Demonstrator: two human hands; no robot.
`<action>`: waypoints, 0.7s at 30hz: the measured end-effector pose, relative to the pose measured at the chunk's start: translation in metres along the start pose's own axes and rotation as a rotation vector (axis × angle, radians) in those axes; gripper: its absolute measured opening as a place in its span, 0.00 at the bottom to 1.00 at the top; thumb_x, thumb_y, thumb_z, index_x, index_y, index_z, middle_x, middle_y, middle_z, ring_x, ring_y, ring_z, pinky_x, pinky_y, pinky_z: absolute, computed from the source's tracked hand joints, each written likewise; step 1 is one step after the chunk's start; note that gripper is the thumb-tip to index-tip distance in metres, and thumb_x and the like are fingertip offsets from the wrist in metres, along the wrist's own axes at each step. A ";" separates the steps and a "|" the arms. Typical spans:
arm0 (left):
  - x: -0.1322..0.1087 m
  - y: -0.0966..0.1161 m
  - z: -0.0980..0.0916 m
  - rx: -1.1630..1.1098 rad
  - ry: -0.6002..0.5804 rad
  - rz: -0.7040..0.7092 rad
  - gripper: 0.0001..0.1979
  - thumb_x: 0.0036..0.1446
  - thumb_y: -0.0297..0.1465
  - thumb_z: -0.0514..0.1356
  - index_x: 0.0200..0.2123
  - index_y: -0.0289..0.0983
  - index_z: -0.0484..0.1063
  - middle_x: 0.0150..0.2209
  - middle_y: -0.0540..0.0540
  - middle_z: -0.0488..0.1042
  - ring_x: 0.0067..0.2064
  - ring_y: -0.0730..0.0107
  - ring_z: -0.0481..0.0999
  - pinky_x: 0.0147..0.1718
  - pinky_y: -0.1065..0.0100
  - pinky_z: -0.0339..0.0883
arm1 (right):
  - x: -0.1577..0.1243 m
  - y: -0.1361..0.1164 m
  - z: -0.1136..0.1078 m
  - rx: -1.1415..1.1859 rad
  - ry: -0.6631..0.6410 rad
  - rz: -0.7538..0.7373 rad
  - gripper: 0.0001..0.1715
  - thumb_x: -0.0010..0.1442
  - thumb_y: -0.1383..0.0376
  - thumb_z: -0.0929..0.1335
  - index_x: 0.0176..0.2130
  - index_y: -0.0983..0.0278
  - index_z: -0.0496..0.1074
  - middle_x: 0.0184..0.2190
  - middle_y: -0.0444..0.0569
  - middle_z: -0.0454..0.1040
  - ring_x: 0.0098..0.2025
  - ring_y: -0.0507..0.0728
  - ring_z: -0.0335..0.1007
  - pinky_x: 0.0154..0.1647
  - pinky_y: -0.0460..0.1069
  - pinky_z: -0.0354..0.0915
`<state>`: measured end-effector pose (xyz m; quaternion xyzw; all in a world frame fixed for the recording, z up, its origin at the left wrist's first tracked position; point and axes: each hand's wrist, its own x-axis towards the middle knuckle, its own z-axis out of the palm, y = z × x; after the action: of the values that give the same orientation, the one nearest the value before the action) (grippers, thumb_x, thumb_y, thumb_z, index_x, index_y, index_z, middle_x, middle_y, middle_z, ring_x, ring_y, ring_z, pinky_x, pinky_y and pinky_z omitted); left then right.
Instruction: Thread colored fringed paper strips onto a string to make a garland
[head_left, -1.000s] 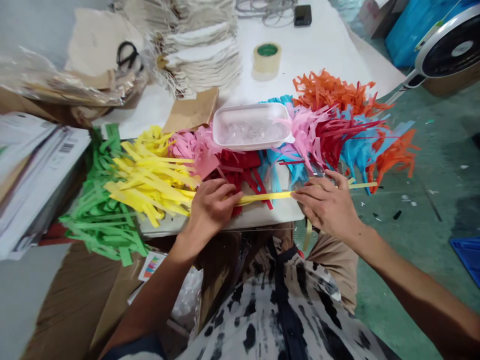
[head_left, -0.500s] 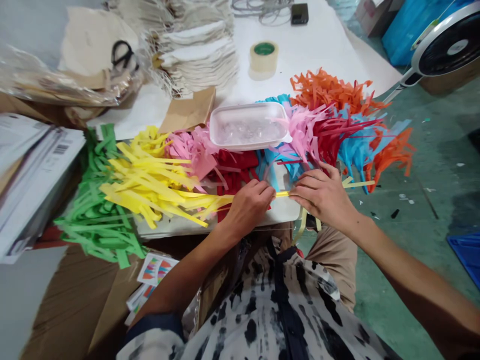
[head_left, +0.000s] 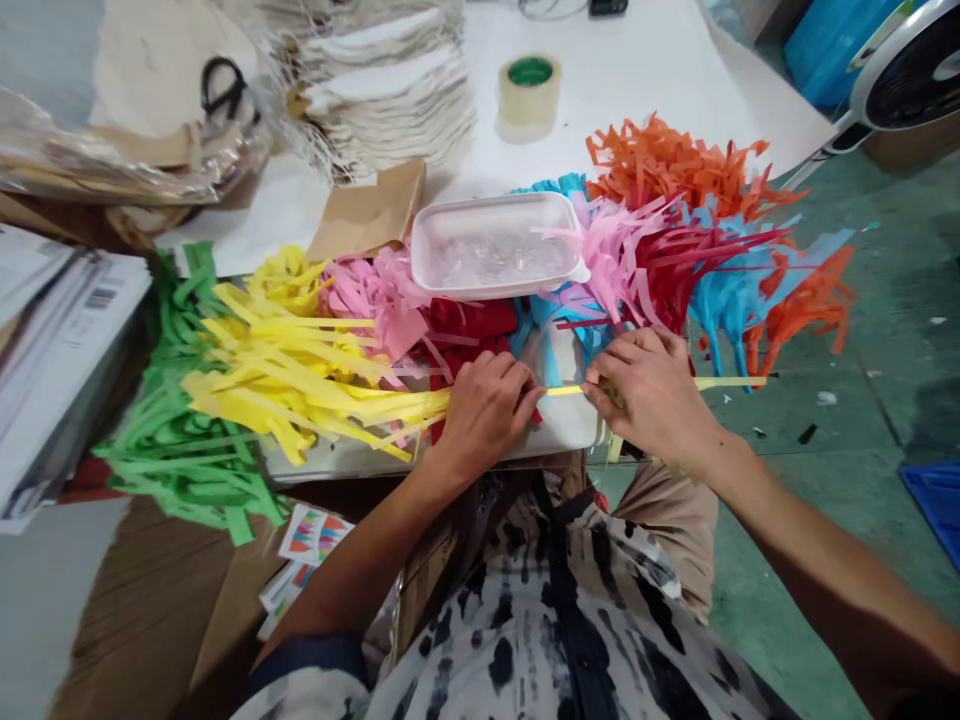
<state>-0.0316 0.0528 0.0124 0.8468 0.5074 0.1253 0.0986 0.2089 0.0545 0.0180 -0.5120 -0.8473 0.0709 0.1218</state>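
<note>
Between my two hands, at the table's front edge, a narrow twisted piece of yellow tissue-paper tassel [head_left: 564,391] is stretched level. My left hand [head_left: 491,408] is closed on its left part, with the fringed yellow strips [head_left: 315,400] fanning out leftward. My right hand [head_left: 637,392] pinches the right end of the twist; pale yellow strips [head_left: 731,381] stick out past it. Just behind my hands lie red tassels [head_left: 472,325], blue strips [head_left: 551,345] and a white plastic tub [head_left: 499,245] with small clear pieces in it.
Green tassels [head_left: 187,440] hang over the left edge; pink [head_left: 622,245], crimson, light blue and orange [head_left: 675,165] ones lie right. A tape roll [head_left: 529,95], stacked off-white bundles [head_left: 390,90], scissors handles [head_left: 223,88] and papers [head_left: 75,370] are farther out. A fan [head_left: 915,70] stands right.
The yellow twist between my hands looks thinner. My right fingers have curled in more, and the pale strips by that hand have shifted, with one now reaching farther right. The view has shifted slightly.
</note>
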 end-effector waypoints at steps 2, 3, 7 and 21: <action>0.001 0.001 -0.002 -0.037 0.001 -0.041 0.08 0.67 0.36 0.64 0.37 0.39 0.73 0.41 0.45 0.75 0.45 0.57 0.71 0.41 0.57 0.61 | 0.003 -0.002 -0.001 -0.013 -0.009 0.023 0.06 0.65 0.62 0.69 0.37 0.60 0.76 0.38 0.50 0.77 0.53 0.66 0.66 0.59 0.63 0.51; 0.002 0.001 -0.003 -0.052 0.006 -0.064 0.08 0.67 0.36 0.65 0.35 0.40 0.73 0.40 0.46 0.75 0.45 0.57 0.71 0.42 0.57 0.61 | 0.003 -0.002 -0.001 -0.015 -0.003 0.035 0.06 0.64 0.62 0.69 0.36 0.60 0.76 0.38 0.50 0.77 0.53 0.66 0.66 0.58 0.63 0.51; 0.003 0.003 -0.004 -0.111 0.017 -0.129 0.08 0.64 0.32 0.65 0.32 0.40 0.71 0.38 0.47 0.74 0.43 0.59 0.71 0.42 0.58 0.62 | -0.004 -0.002 -0.001 -0.050 0.055 0.101 0.05 0.65 0.61 0.69 0.37 0.60 0.75 0.38 0.50 0.78 0.52 0.67 0.66 0.55 0.64 0.52; -0.011 0.012 -0.002 0.036 0.107 0.172 0.06 0.68 0.31 0.60 0.41 0.40 0.78 0.42 0.45 0.81 0.48 0.56 0.74 0.56 0.52 0.64 | -0.010 -0.014 0.008 -0.200 0.123 -0.269 0.12 0.74 0.67 0.64 0.39 0.58 0.75 0.39 0.45 0.80 0.54 0.60 0.71 0.68 0.64 0.52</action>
<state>-0.0271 0.0378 0.0164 0.8810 0.4395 0.1694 0.0449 0.1990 0.0389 0.0124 -0.4070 -0.9020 -0.0623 0.1301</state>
